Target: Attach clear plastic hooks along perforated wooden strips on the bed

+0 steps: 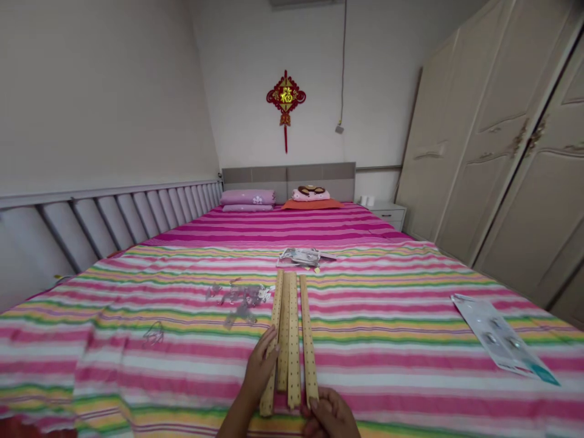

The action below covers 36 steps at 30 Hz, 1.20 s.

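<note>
Several long wooden strips with rows of small holes lie lengthwise before me on the striped bed sheet. My left hand is at the left strip, with its fingertips and thumb on that strip's edge. Between the outer strips lie two more, a middle strip and a middle-right strip, close side by side. Over at the right strip, which lies slightly apart, my right hand pinches the near end between thumb and fingers. Part of that end is hidden by the fingers.
Left of the strips are small clear plastic bags and a thin crumpled item. Beyond the strips lies a clear packet. A blister pack is at the right. Pillows, a headboard and wardrobe stand farther off.
</note>
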### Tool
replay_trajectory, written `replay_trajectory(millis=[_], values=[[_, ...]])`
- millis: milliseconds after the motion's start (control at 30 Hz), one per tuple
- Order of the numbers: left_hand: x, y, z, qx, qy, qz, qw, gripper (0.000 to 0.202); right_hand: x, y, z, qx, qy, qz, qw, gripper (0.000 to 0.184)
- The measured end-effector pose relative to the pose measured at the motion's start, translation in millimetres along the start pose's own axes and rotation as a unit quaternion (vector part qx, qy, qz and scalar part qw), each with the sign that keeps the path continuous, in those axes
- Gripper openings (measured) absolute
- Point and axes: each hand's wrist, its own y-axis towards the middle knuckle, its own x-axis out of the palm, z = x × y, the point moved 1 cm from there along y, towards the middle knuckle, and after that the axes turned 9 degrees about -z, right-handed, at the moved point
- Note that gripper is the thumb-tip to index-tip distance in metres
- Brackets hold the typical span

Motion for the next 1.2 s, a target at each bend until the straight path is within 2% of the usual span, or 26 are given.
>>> replay_trajectory(millis=[133, 267, 567, 833, 1000, 1200], values=[[-0.1, 4.5, 2.7, -0.018, -0.015, -0.005, 1.0, 0.049, 6.3, 2.3, -9.8, -0.006, -0.007, -0.017, 1.0, 0.045], [0.2, 6.5, 5.5, 0.0, -0.013, 0.0, 1.0, 0.049, 6.9, 1.5, -17.7, -0.001, -0.028, -0.027, 0.999, 0.041], [-0.6, 6.0, 4.9, 0.01, 0.0, 0.003, 1.0, 0.041, 6.6, 2.7, -16.8, -0.012, -0.032, -0.024, 0.999, 0.042], [0.0, 7.5, 1.2, 0.004, 0.019, 0.002, 1.0, 0.044, -5.0, -2.1, -13.1, -0.035, -0.033, 0.019, 0.999, 0.046], [-0.8, 6.7, 1.7, 0.005, 0.026, -0.001, 1.0, 0.042, -15.9, -2.9, -17.5, -0.036, -0.053, 0.007, 0.998, 0.05], [-1.3, 8.1, 0.6, -0.005, 0.032, -0.011, 0.999, 0.045, -22.5, -3.8, -15.2, 0.014, -0.074, 0.006, 0.997, 0.056]])
